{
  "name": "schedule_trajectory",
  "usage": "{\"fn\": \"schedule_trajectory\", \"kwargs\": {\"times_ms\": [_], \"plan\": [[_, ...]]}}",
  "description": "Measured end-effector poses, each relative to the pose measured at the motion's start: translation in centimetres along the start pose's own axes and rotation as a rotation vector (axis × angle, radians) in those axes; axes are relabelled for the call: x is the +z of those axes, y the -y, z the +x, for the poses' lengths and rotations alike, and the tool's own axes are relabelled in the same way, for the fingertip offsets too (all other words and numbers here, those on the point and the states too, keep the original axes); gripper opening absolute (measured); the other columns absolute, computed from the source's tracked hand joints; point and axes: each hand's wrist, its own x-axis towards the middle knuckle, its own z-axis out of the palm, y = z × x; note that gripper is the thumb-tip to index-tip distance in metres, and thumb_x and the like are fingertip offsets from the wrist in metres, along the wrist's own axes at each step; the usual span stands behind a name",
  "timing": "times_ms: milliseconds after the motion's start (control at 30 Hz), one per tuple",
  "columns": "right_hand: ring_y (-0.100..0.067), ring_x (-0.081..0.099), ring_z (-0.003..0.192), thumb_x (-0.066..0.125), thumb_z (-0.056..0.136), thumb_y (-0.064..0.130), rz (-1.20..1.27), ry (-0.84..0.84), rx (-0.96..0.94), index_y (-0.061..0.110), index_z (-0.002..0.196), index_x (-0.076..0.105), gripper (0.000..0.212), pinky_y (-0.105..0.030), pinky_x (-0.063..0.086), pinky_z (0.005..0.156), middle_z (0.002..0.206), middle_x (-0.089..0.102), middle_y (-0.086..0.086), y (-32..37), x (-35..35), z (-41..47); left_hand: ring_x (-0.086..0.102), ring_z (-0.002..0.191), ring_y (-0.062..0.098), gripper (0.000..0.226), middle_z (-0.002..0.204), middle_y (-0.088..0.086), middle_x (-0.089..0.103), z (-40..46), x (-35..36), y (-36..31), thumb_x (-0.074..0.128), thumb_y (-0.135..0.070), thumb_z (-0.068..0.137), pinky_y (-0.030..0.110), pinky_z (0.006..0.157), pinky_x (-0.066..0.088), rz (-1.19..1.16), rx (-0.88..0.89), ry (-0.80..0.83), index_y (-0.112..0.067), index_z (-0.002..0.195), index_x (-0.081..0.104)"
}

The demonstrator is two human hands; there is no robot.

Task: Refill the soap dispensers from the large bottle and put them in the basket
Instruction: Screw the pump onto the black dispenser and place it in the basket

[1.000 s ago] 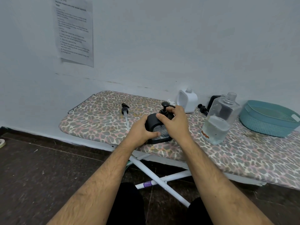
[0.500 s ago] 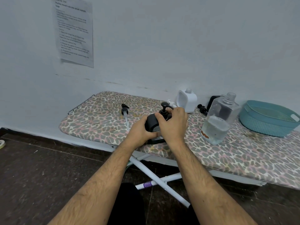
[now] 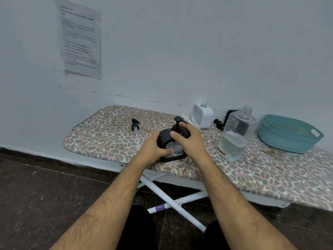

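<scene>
Soap dispenser (image 3: 172, 141), black-framed, stands near the front edge of the leopard-print ironing board (image 3: 270, 174). Clear large bottle (image 3: 234, 136), uncapped, waits just right; beyond it the teal basket (image 3: 288, 139) sits across bare board. Left hand (image 3: 153, 150) grips the body steady, seemingly so right hand (image 3: 191, 139), curled round the pump head (image 3: 177, 127), can twist.

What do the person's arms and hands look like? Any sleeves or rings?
Both arms are bare from hand to the frame's bottom edge, with no sleeves showing, and they are hairy. The left hand and right hand wear no gloves, and no rings, watch or bracelets show on the visible fingers or wrists.
</scene>
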Motion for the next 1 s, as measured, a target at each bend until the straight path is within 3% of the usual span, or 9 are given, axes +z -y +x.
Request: {"fn": "schedule_trajectory", "kwargs": {"times_ms": [67, 133, 233, 367, 467, 600, 733, 833, 1000], "plan": [[0.005, 0.060, 0.109, 0.077, 0.084, 0.030, 0.047, 0.103, 0.006, 0.032, 0.124, 0.060, 0.043, -0.025, 0.049, 0.096, 0.113, 0.065, 0.024, -1.0, -1.2, -0.1, 0.063, 0.106, 0.009, 0.062, 0.117, -0.007, 0.064, -0.1, 0.1, -0.1, 0.086, -0.017, 0.077, 0.024, 0.087, 0.053, -0.014, -0.009, 0.017, -0.029, 0.126, 0.049], [-0.003, 0.058, 0.118, 0.079, 0.083, 0.023, 0.045, 0.188, 0.023, 0.023, 0.142, 0.049, 0.066, -0.030, 0.047, 0.102, 0.130, 0.061, 0.012, -1.9, -2.3, -0.2, 0.063, 0.105, 0.005, 0.066, 0.115, -0.011, 0.064, -0.2, 0.1, -0.1, 0.086, -0.015, 0.076, 0.022, 0.084, 0.053, -0.040, -0.020, 0.026, -0.031, 0.127, 0.048], [-0.012, 0.057, 0.122, 0.078, 0.079, 0.004, 0.075, 0.276, 0.064, 0.020, 0.149, 0.038, 0.082, -0.032, 0.048, 0.101, 0.139, 0.053, 0.000, -2.8, -3.4, -0.5, 0.062, 0.107, 0.007, 0.075, 0.117, -0.010, 0.063, -0.3, -0.3, -0.1, 0.088, -0.015, 0.073, 0.028, 0.089, 0.055, -0.026, -0.041, 0.046, -0.028, 0.134, 0.046], [-0.004, 0.062, 0.112, 0.065, 0.085, -0.011, 0.150, 0.279, 0.112, 0.025, 0.144, 0.043, 0.072, -0.021, 0.054, 0.082, 0.132, 0.055, 0.001, -3.1, -4.3, -0.9, 0.063, 0.107, 0.015, 0.074, 0.119, -0.003, 0.063, -0.5, -0.2, -0.6, 0.087, -0.012, 0.073, 0.039, 0.090, 0.057, -0.012, -0.062, 0.048, -0.024, 0.134, 0.045], [-0.016, 0.063, 0.113, 0.063, 0.087, -0.009, 0.161, 0.255, 0.126, 0.025, 0.136, 0.050, 0.062, -0.031, 0.057, 0.086, 0.132, 0.059, -0.007, -2.9, -5.3, -1.1, 0.066, 0.107, 0.019, 0.070, 0.118, 0.002, 0.064, -1.0, -0.1, -0.9, 0.084, -0.006, 0.075, 0.035, 0.086, 0.059, -0.089, -0.074, 0.072, -0.026, 0.129, 0.046], [-0.016, 0.069, 0.103, 0.071, 0.083, -0.005, 0.189, 0.262, 0.114, 0.018, 0.132, 0.055, 0.056, -0.031, 0.058, 0.080, 0.123, 0.064, -0.010, -1.7, -7.5, -1.8, 0.071, 0.098, 0.011, 0.062, 0.116, 0.006, 0.067, -1.8, -0.3, -2.3, 0.081, 0.002, 0.076, 0.021, 0.071, 0.057, -0.202, -0.056, 0.120, -0.033, 0.118, 0.051], [-0.027, 0.069, 0.104, 0.079, 0.078, 0.002, 0.135, 0.278, 0.081, 0.023, 0.127, 0.060, 0.056, -0.042, 0.059, 0.083, 0.116, 0.070, -0.008, 0.6, -10.9, -2.6, 0.072, 0.098, 0.011, 0.065, 0.113, 0.000, 0.070, -2.1, 0.2, -4.6, 0.081, 0.003, 0.076, 0.024, 0.074, 0.058, -0.254, -0.024, 0.176, -0.024, 0.127, 0.052], [-0.025, 0.070, 0.102, 0.080, 0.075, 0.003, 0.102, 0.263, 0.059, 0.030, 0.119, 0.064, 0.054, -0.039, 0.059, 0.083, 0.108, 0.074, -0.003, 2.3, -13.9, -3.5, 0.072, 0.095, 0.007, 0.061, 0.108, -0.004, 0.070, -2.1, 1.8, -6.7, 0.079, 0.005, 0.077, 0.023, 0.074, 0.058, -0.280, 0.022, 0.200, -0.022, 0.125, 0.053], [-0.028, 0.069, 0.100, 0.077, 0.078, -0.001, 0.076, 0.185, 0.052, 0.018, 0.125, 0.064, 0.053, -0.048, 0.058, 0.086, 0.105, 0.073, -0.004, 3.9, -18.7, -5.0, 0.071, 0.099, 0.008, 0.060, 0.106, -0.009, 0.073, -1.8, 5.8, -10.1, 0.078, 0.008, 0.076, 0.024, 0.078, 0.057, -0.321, 0.092, 0.227, -0.026, 0.120, 0.056]]}}
